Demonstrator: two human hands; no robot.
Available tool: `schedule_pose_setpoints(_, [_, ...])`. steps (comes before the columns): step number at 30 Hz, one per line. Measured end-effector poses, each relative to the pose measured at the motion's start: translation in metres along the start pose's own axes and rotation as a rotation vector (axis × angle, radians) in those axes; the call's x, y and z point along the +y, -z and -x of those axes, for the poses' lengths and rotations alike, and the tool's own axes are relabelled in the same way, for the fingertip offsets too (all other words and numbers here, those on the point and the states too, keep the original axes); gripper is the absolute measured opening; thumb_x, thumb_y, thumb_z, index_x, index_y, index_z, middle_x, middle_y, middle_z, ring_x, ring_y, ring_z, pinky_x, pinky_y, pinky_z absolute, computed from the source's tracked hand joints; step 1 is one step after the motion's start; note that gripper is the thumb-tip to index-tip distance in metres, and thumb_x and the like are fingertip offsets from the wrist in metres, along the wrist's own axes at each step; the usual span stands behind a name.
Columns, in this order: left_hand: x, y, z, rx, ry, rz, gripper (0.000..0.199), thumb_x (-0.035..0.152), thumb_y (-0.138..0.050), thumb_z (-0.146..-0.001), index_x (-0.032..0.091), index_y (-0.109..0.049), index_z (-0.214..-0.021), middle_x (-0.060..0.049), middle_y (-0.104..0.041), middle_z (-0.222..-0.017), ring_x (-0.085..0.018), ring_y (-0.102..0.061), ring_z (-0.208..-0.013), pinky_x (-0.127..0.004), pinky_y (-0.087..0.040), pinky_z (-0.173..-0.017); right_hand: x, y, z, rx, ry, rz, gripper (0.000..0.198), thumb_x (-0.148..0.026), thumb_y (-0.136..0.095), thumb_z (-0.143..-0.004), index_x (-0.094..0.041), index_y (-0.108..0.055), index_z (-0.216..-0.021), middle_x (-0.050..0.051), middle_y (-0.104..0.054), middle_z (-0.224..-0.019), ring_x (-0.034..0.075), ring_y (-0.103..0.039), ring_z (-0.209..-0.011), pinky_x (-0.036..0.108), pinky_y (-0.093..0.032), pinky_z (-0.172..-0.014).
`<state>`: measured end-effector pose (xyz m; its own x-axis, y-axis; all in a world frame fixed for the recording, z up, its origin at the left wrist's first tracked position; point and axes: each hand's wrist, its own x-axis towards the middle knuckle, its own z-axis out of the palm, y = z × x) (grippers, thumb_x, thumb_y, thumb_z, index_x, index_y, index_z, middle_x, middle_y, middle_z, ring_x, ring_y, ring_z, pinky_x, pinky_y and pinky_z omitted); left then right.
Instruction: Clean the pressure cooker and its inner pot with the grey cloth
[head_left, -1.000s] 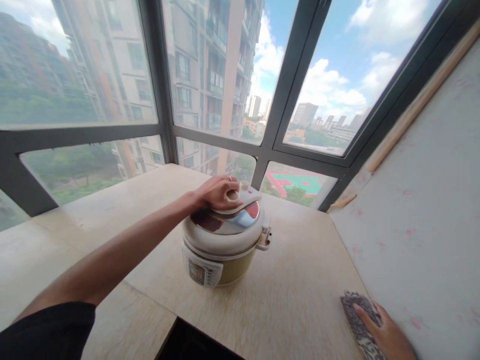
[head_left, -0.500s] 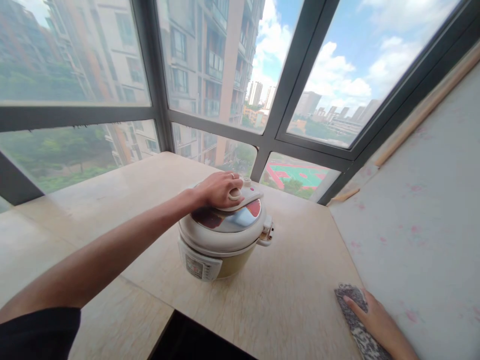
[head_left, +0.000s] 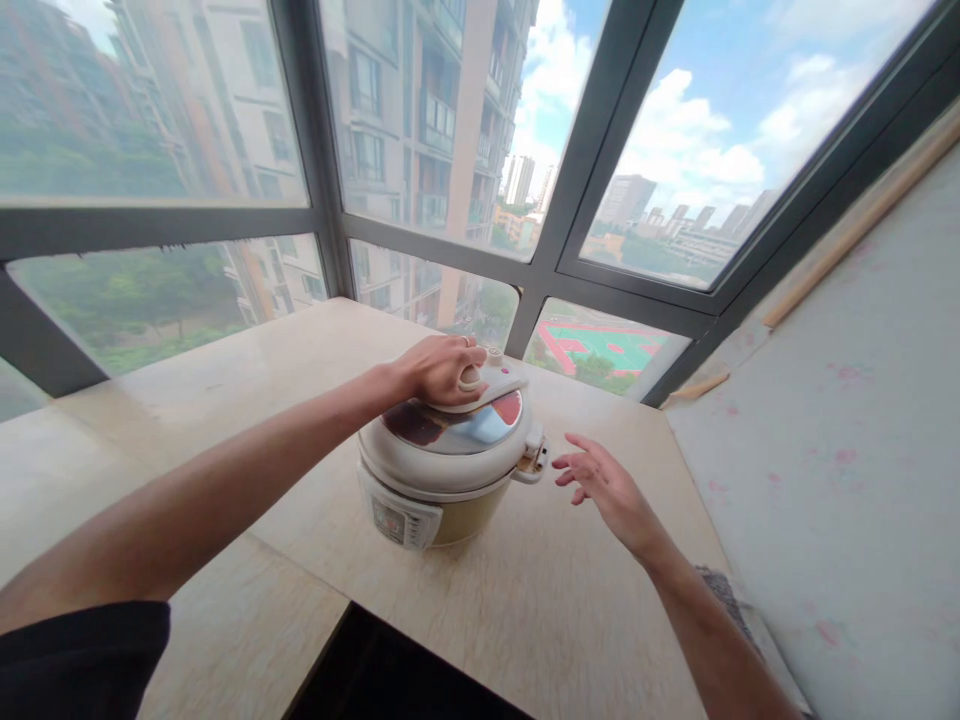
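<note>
A white and gold electric pressure cooker (head_left: 442, 480) stands on the pale stone ledge, its lid on and its control panel facing front left. My left hand (head_left: 450, 372) is wrapped round the handle (head_left: 491, 385) on top of the lid. To the right of the cooker, my right hand (head_left: 604, 485) hovers with fingers spread, close to the cooker's side handle (head_left: 534, 465) but apart from it. It holds nothing. A grey patterned cloth (head_left: 724, 595) lies by the right wall, partly hidden behind my right forearm.
The stone ledge (head_left: 600, 610) runs under large windows with grey frames (head_left: 547, 260). A white wall with pink flowers (head_left: 810, 480) bounds it on the right. A dark gap (head_left: 405, 670) opens at the front edge.
My right hand has let go of the grey cloth and moved up and left toward the cooker. My left hand stays on the lid handle.
</note>
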<state>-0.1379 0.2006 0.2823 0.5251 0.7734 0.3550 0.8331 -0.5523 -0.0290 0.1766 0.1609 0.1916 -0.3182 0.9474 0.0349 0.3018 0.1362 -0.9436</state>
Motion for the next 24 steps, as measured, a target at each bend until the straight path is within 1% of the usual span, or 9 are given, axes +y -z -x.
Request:
schedule_pose_setpoints(1, [0.001, 0.001, 0.000, -0.010, 0.004, -0.006, 0.028, 0.046, -0.053, -0.085, 0.019, -0.057, -0.080, -0.008, -0.062, -0.083, -0.021, -0.058, -0.073, -0.032, -0.037, -0.065, -0.008, -0.010, -0.005, -0.064, -0.046, -0.088, 0.084, -0.080, -0.056, -0.080, -0.015, -0.051, -0.133, 0.008, -0.067, -0.088, 0.022, -0.067, -0.074, 0.030, -0.051, -0.055])
schedule_pose_setpoints(4, [0.003, 0.003, 0.000, -0.034, 0.021, -0.025, 0.028, 0.047, -0.053, -0.086, 0.019, -0.057, -0.081, -0.008, -0.062, -0.084, -0.021, -0.058, -0.074, -0.032, -0.037, -0.064, -0.016, -0.030, -0.014, -0.043, -0.125, -0.196, 0.079, -0.077, -0.061, -0.077, -0.015, -0.054, -0.125, -0.004, -0.052, -0.064, 0.012, -0.053, -0.051, 0.021, -0.036, -0.041])
schedule_pose_setpoints(7, [0.004, 0.003, -0.001, -0.037, 0.036, -0.032, 0.029, 0.047, -0.053, -0.086, 0.019, -0.059, -0.083, -0.009, -0.063, -0.085, -0.022, -0.059, -0.074, -0.033, -0.038, -0.065, -0.012, -0.036, -0.014, -0.037, -0.193, -0.209, 0.069, -0.071, -0.067, -0.076, -0.018, -0.053, -0.117, -0.007, -0.051, -0.061, 0.009, -0.047, -0.045, 0.019, -0.030, -0.039])
schedule_pose_setpoints(10, [0.006, 0.004, 0.001, -0.030, 0.049, -0.023, 0.032, 0.048, -0.053, -0.086, 0.017, -0.061, -0.087, -0.011, -0.063, -0.088, -0.024, -0.061, -0.079, -0.035, -0.042, -0.071, -0.007, -0.038, -0.011, -0.102, -0.244, -0.255, 0.055, -0.070, -0.064, -0.078, -0.020, -0.051, -0.096, -0.003, -0.058, -0.068, 0.009, -0.051, -0.048, 0.018, -0.031, -0.039])
schedule_pose_setpoints(12, [0.008, 0.006, 0.006, -0.024, 0.089, 0.011, 0.043, 0.057, -0.055, -0.084, 0.015, -0.062, -0.093, -0.014, -0.064, -0.095, -0.028, -0.062, -0.087, -0.038, -0.045, -0.079, -0.004, -0.040, -0.011, -0.098, -0.243, -0.288, 0.054, -0.070, -0.065, -0.077, -0.020, -0.049, -0.088, -0.002, -0.059, -0.069, 0.009, -0.053, -0.049, 0.019, -0.032, -0.040])
schedule_pose_setpoints(16, [0.017, 0.007, 0.019, -0.010, 0.334, 0.223, 0.070, 0.076, -0.049, -0.083, 0.014, -0.060, -0.112, -0.018, -0.064, -0.117, -0.033, -0.060, -0.110, -0.041, -0.046, -0.091, 0.002, -0.044, -0.012, -0.089, -0.252, -0.336, 0.059, -0.076, -0.065, -0.072, -0.020, -0.051, -0.085, -0.001, -0.060, -0.067, 0.010, -0.053, -0.049, 0.020, -0.033, -0.041])
schedule_pose_setpoints(18, [0.023, 0.003, 0.021, 0.068, 0.515, 0.321, 0.071, 0.077, -0.043, -0.087, 0.014, -0.058, -0.116, -0.019, -0.064, -0.119, -0.032, -0.060, -0.113, -0.040, -0.047, -0.089, 0.006, -0.046, -0.012, -0.100, -0.274, -0.348, 0.063, -0.080, -0.063, -0.070, -0.019, -0.054, -0.083, 0.000, -0.061, -0.067, 0.011, -0.053, -0.049, 0.021, -0.033, -0.042])
schedule_pose_setpoints(20, [0.030, -0.002, 0.018, 0.165, 0.626, 0.344, 0.071, 0.077, -0.048, -0.084, 0.014, -0.056, -0.116, -0.020, -0.065, -0.117, -0.033, -0.062, -0.111, -0.039, -0.049, -0.086, 0.008, -0.048, -0.012, -0.100, -0.283, -0.352, 0.064, -0.081, -0.061, -0.070, -0.018, -0.056, -0.081, 0.002, -0.062, -0.067, 0.011, -0.053, -0.049, 0.022, -0.033, -0.042])
schedule_pose_setpoints(24, [0.043, -0.010, 0.001, 0.148, 0.727, 0.226, 0.063, 0.064, -0.062, -0.079, 0.010, -0.058, -0.111, -0.025, -0.063, -0.115, -0.041, -0.061, -0.109, -0.047, -0.048, -0.087, 0.011, -0.050, -0.011, -0.088, -0.274, -0.344, 0.064, -0.082, -0.059, -0.071, -0.018, -0.058, -0.079, 0.002, -0.063, -0.067, 0.012, -0.054, -0.050, 0.023, -0.034, -0.043])
